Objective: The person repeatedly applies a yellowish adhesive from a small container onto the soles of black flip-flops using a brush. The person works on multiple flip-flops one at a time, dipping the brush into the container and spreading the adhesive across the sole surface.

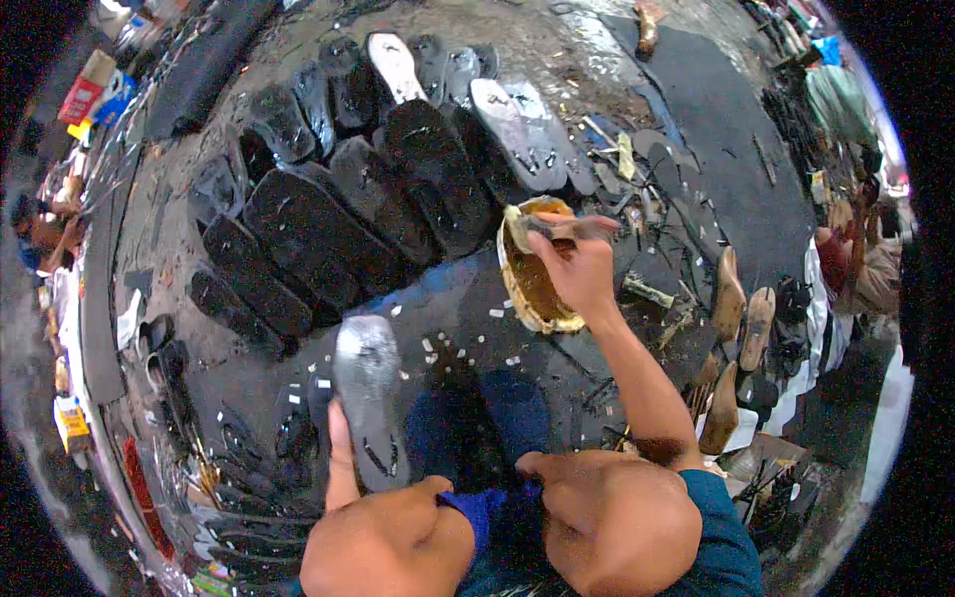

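My left hand (340, 453) grips a grey shoe sole (368, 393) by its side edge. The sole is upright in view, shiny at its far end, with a dark V-shaped mark near my knees. My right hand (579, 267) is closed around a short-handled brush (525, 227). Its crusted, pale end is over the far left rim of a glue container (542, 320). Amber-brown glue lines the inside of this container, and dried yellowish glue coats its edge. Part of the opening is hidden behind my right hand.
Several black soles (303, 234) lie in rows ahead to the left, with paler soles (517, 139) beyond. Wooden shoe lasts (729, 294) stand at the right. A dark sheet (721, 129) lies at the far right. White scraps are scattered ahead of my knees. Another person (860, 254) sits at the right edge.
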Demonstrator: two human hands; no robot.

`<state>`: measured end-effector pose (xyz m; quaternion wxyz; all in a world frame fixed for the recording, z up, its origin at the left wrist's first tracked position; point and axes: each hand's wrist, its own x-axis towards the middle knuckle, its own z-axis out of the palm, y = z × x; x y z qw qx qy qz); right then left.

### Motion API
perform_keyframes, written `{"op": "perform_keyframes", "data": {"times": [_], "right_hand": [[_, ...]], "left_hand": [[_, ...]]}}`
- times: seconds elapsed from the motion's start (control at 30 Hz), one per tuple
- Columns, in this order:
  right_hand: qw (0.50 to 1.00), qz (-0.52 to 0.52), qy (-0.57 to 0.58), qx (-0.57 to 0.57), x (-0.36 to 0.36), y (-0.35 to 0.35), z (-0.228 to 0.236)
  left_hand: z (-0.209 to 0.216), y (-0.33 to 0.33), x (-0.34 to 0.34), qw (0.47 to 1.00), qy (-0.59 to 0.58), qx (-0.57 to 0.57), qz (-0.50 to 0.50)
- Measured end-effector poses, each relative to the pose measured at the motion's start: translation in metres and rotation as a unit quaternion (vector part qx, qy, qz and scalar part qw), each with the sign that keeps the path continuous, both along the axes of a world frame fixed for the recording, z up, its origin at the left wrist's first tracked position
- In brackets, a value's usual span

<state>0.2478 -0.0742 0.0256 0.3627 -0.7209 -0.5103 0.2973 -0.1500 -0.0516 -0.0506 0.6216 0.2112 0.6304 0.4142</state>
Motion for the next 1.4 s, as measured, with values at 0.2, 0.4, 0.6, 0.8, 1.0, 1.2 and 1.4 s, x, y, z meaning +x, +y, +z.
{"op": "perform_keyframes", "data": {"times": [0.2,0.4,0.6,0.8,1.0,1.2,1.4], "right_hand": [[0.977,-0.150,-0.133,0.071,0.024,-0.002,0.005],[0.916,0.236,-0.140,-0.293,0.051,-0.069,0.061],[0.961,0.096,0.255,0.038,-0.039,-0.010,0.099],[0.945,0.151,0.105,0.270,-0.075,0.052,0.052],[0.880,0.360,0.082,0.299,-0.088,-0.012,0.080],[0.926,0.245,0.122,0.259,-0.102,-0.002,0.068],[0.917,0.266,0.032,0.297,-0.096,-0.003,0.071]], "left_hand": [[0.008,-0.067,-0.013,0.995,-0.046,-0.090,-0.023],[0.032,-0.013,0.041,0.988,-0.107,-0.051,-0.100],[0.043,0.064,0.117,0.889,-0.409,0.020,-0.204],[0.072,0.056,0.149,0.919,-0.379,-0.023,-0.107],[0.101,0.075,0.138,0.903,-0.424,0.061,0.011],[0.102,0.088,0.137,0.851,-0.497,0.135,-0.101],[0.081,0.081,0.137,0.927,-0.359,0.075,-0.079]]}}
